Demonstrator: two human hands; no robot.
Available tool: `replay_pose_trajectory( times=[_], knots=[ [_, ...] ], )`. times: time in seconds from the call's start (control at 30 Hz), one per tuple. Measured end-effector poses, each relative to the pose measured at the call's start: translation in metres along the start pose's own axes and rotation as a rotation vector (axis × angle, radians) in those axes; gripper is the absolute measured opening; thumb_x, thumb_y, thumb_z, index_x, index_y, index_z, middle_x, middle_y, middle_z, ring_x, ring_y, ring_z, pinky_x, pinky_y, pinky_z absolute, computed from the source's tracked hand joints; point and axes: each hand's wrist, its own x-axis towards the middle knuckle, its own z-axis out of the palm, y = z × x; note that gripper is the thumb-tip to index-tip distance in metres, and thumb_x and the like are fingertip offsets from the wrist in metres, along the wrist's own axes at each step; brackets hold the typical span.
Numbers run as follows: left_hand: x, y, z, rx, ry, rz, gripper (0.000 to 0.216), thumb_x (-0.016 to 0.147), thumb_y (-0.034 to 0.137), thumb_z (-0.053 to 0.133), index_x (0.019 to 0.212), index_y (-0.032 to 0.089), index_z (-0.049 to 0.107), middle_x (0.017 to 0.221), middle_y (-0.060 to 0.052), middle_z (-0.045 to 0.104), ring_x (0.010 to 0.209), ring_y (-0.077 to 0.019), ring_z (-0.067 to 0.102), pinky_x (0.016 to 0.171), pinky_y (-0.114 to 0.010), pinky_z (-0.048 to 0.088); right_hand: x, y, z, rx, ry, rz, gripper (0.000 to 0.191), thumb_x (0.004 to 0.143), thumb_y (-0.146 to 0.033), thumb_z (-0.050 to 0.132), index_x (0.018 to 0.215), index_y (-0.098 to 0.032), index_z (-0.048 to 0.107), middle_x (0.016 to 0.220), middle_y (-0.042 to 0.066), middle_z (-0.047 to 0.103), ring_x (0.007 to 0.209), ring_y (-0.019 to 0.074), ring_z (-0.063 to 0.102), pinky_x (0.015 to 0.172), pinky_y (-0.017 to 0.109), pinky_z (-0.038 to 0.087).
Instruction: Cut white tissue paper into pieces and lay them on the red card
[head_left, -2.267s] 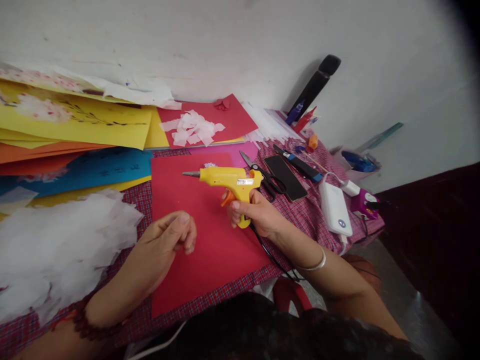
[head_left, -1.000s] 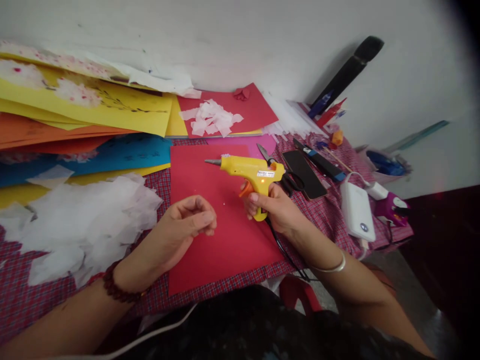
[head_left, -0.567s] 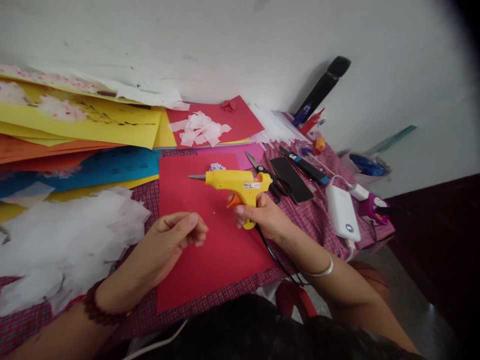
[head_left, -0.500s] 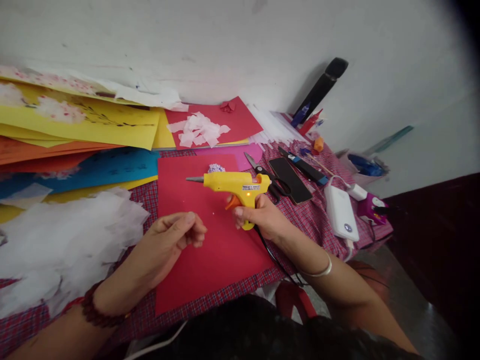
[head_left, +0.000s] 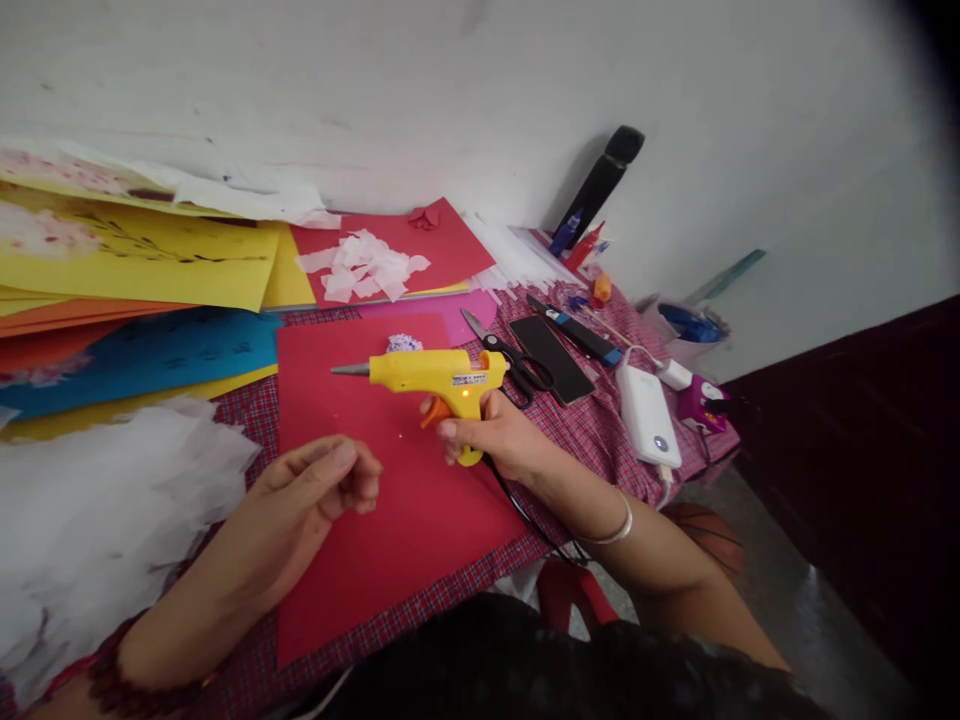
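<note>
Head view is showing the right hand (head_left: 496,442) wrapping firmly around the yellow glue gun (head_left: 429,371), holding it over the red sheet (head_left: 390,545) lying at the table's (head_left: 596,432) near edge, nozzle pointing left. The left hand (head_left: 315,492) is hovering alongside, fingertips pinched closed.

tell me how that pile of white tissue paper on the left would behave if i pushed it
The white tissue paper looks thin and crumpled, so it is probably light and floppy, bunching up rather than sliding as one piece. Its ragged, loose edges suggest bits could tear or scatter. The checked tablecloth would likely drag on it.
</note>
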Motion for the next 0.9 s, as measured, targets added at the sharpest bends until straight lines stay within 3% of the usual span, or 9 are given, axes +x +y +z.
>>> replay_pose_trajectory(
  times=[0.3,0.43,0.57,0.73,0.9],
  knots=[
    [-0.002,0.002,0.003,0.007,0.022,-0.034,0.029,0.055,0.038,0.093,0.064,0.019,0.073,0.061,0.0,0.065,0.055,-0.0093,0.056,0.053,-0.018,0.048,-0.001,0.002,0.0,0.008,-0.009,-0.011,0.035,0.072,-0.039,0.083,0.094,-0.017,0.067,0.062,-0.006,0.06,0.049,0.0065,0.052,0.05,0.019,0.045],
    [-0.001,0.002,0.004,0.038,-0.01,-0.002,0.022,0.058,0.032,0.09,0.067,0.019,0.074,0.06,0.001,0.063,0.054,-0.0084,0.055,0.054,-0.017,0.046,-0.002,0.001,-0.001,0.041,-0.031,-0.026,0.032,0.075,-0.038,0.081,0.094,-0.016,0.067,0.058,-0.006,0.058,0.048,0.007,0.051,0.05,0.019,0.046],
    [-0.002,0.003,0.003,0.057,-0.013,0.006,0.02,0.06,0.03,0.088,0.066,0.019,0.072,0.06,0.001,0.062,0.055,-0.0087,0.054,0.054,-0.018,0.046,-0.002,-0.003,-0.003,0.235,-0.156,0.014,0.027,0.08,-0.036,0.078,0.093,-0.016,0.064,0.054,-0.009,0.05,0.045,0.0057,0.042,0.048,0.018,0.048],
    [-0.002,0.002,0.002,0.066,-0.005,0.005,0.021,0.061,0.033,0.087,0.065,0.019,0.072,0.061,0.001,0.063,0.055,-0.0095,0.054,0.054,-0.019,0.046,0.0,-0.006,-0.01,0.431,-0.405,0.122,0.032,0.086,-0.047,0.07,0.096,-0.018,0.06,0.047,-0.013,0.042,0.035,0.0055,0.032,0.039,0.017,0.045],
    [-0.002,0.003,0.004,0.078,0.0,0.015,0.025,0.059,0.034,0.088,0.064,0.017,0.07,0.06,0.0,0.062,0.054,-0.0099,0.053,0.052,-0.02,0.046,0.0,-0.005,-0.012,0.424,-0.422,0.135,0.037,0.083,-0.053,0.073,0.089,-0.02,0.056,0.045,-0.013,0.044,0.033,0.006,0.033,0.036,0.017,0.045]
  ],
)
